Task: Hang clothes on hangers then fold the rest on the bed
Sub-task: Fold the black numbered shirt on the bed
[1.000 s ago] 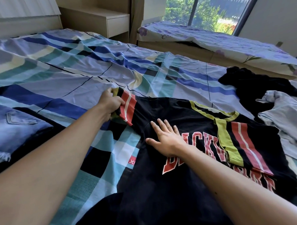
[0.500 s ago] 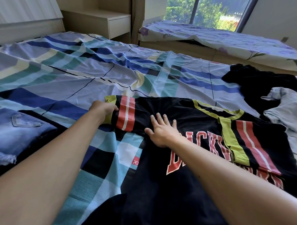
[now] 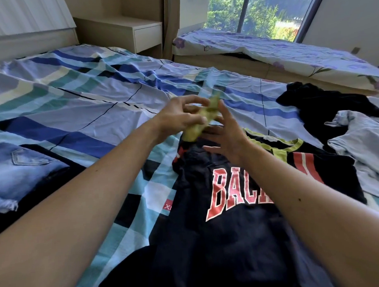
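A black T-shirt (image 3: 209, 239) with red letters and yellow-green trim lies face up on the bed (image 3: 75, 104) in front of me. Its left sleeve is lifted off the sheet, and the yellow-green cuff (image 3: 201, 121) sticks up between my hands. My left hand (image 3: 179, 118) pinches that cuff from the left. My right hand (image 3: 227, 135) hovers just right of the cuff with fingers spread, touching it at most lightly. The shirt's right sleeve, with red and white stripes, lies flat at the right.
Folded blue jeans (image 3: 19, 170) lie at the left on a dark garment. A black garment (image 3: 325, 108) and a pale grey-blue one (image 3: 365, 150) are heaped at the right. A bedside cabinet (image 3: 137, 33) and a window bench with floral bedding (image 3: 288, 54) stand beyond.
My left hand has lifted the sleeve cuff off the bed and carried it right and up. My right hand left the shirt's chest and rose beside the cuff.
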Demonstrator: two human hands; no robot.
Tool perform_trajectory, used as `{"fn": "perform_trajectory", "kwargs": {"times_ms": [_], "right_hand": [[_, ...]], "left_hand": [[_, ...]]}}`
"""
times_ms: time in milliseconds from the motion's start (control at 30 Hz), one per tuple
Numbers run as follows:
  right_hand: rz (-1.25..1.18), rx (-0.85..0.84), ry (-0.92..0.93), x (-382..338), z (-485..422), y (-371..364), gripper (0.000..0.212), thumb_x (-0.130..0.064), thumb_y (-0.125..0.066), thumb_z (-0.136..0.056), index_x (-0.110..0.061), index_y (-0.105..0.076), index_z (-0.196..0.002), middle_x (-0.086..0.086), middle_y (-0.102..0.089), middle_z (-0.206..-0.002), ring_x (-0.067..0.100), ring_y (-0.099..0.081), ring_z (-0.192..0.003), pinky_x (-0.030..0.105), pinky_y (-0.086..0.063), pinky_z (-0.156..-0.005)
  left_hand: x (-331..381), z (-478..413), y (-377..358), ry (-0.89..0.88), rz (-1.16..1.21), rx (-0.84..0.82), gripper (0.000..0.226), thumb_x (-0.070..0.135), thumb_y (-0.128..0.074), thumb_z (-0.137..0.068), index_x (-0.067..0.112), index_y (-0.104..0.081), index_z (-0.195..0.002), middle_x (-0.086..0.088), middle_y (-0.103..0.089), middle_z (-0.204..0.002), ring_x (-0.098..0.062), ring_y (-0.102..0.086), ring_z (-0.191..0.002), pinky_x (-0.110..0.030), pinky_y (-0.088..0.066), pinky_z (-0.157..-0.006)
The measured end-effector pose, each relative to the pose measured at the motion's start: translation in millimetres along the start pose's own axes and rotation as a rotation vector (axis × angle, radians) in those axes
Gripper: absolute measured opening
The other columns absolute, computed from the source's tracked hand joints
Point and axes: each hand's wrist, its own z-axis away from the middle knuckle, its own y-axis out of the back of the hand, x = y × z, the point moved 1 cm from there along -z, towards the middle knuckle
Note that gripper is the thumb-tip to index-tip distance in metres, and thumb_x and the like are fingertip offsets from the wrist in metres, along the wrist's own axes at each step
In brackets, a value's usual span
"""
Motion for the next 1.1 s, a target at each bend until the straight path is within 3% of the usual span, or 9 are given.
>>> {"fn": "perform_trajectory", "kwargs": {"times_ms": [100, 200, 300, 467, 633, 767, 900, 1000, 1100], "right_hand": [[-0.075, -0.028, 0.012, 0, 1, 25, 0.067, -0.057, -0.072, -0.081, -0.014, -0.064, -0.132, 0.017, -0.068, -0.127, 0.035, -0.069, -0.111, 0.053, -0.055, -0.092], [-0.064, 0.270, -0.026, 13, -1, 49, 0.050, -0.013, -0.080, -0.075, -0.001, -0.064, -0.121, 0.024, -0.071, -0.116, 0.040, -0.071, -0.102, 0.061, -0.056, -0.089], [-0.036, 0.411, -0.023, 26, 3, 72, 0.042, 0.001, -0.076, -0.079, -0.006, -0.060, -0.117, 0.017, -0.073, -0.107, 0.034, -0.074, -0.090, 0.057, -0.060, -0.081], [0.272, 0.471, -0.106, 67, 12, 101, 0.077, -0.003, -0.084, -0.071, -0.013, -0.042, -0.135, 0.013, -0.063, -0.125, 0.030, -0.067, -0.107, 0.051, -0.057, -0.094], [0.487, 0.461, 0.022, 58, 28, 114, 0.104, -0.004, -0.077, -0.086, -0.023, -0.007, -0.161, 0.015, -0.037, -0.156, 0.019, -0.049, -0.127, 0.008, -0.045, -0.081], [0.669, 0.364, 0.051, 43, 38, 133, 0.090, -0.019, -0.081, -0.083, -0.018, -0.029, -0.156, 0.011, -0.047, -0.150, 0.027, -0.048, -0.136, 0.033, -0.042, -0.110], [1.016, 0.402, 0.193, 24, 40, 178, 0.068, -0.013, -0.076, -0.082, -0.014, -0.047, -0.143, 0.007, -0.057, -0.126, 0.021, -0.059, -0.112, 0.040, -0.049, -0.102], [1.251, 0.425, 0.120, 10, 30, 226, 0.079, -0.007, -0.071, -0.077, -0.013, -0.039, -0.150, 0.014, -0.044, -0.141, 0.029, -0.047, -0.131, 0.040, -0.042, -0.110], [1.446, 0.385, -0.096, 9, 18, 267, 0.104, -0.018, -0.077, -0.075, -0.015, -0.017, -0.160, 0.018, -0.027, -0.155, 0.034, -0.027, -0.146, 0.041, -0.030, -0.119]], "left_hand": [[11, -2, -24, 0.007, 0.042, -0.210, 0.031, 0.013, -0.061, -0.097, 0.015, -0.060, -0.128, -0.006, -0.072, -0.119, -0.025, -0.072, -0.103, -0.034, -0.058, -0.078], [-3, -12, -40, 0.029, -0.004, -0.054, 0.025, 0.002, -0.054, -0.098, 0.005, -0.060, -0.121, -0.012, -0.072, -0.114, -0.028, -0.072, -0.100, -0.036, -0.058, -0.083], [-29, -20, -52, -0.008, -0.223, -0.029, 0.028, -0.001, -0.053, -0.097, 0.006, -0.061, -0.123, -0.009, -0.067, -0.122, -0.020, -0.063, -0.112, -0.019, -0.049, -0.092], [-87, -16, -82, 0.104, -0.849, -0.287, 0.071, 0.048, -0.049, -0.100, 0.023, -0.019, -0.159, -0.004, -0.004, -0.168, -0.022, 0.001, -0.155, -0.042, -0.004, -0.125], [-113, -11, -93, 0.149, -1.072, -0.336, 0.080, 0.065, -0.035, -0.097, 0.034, 0.004, -0.159, 0.001, 0.018, -0.166, -0.022, 0.022, -0.151, -0.050, 0.009, -0.123], [-110, -13, -93, 0.169, -1.123, -0.339, 0.083, 0.070, -0.036, -0.094, 0.036, 0.003, -0.158, 0.000, 0.014, -0.167, -0.023, 0.017, -0.153, -0.049, 0.006, -0.124], [-93, -31, -96, 0.081, -1.197, -0.204, 0.073, 0.069, -0.045, -0.091, 0.028, -0.037, -0.151, -0.010, -0.029, -0.159, -0.030, -0.024, -0.148, -0.047, -0.021, -0.121], [-76, -58, -109, -0.051, -1.189, -0.112, 0.062, 0.060, -0.053, -0.091, 0.020, -0.051, -0.138, -0.011, -0.045, -0.143, -0.029, -0.037, -0.135, -0.046, -0.034, -0.113], [-68, -92, -124, -0.076, -1.232, -0.172, 0.076, 0.050, -0.064, -0.088, 0.018, -0.034, -0.151, -0.013, -0.032, -0.156, -0.030, -0.026, -0.146, -0.046, -0.027, -0.119]]}}
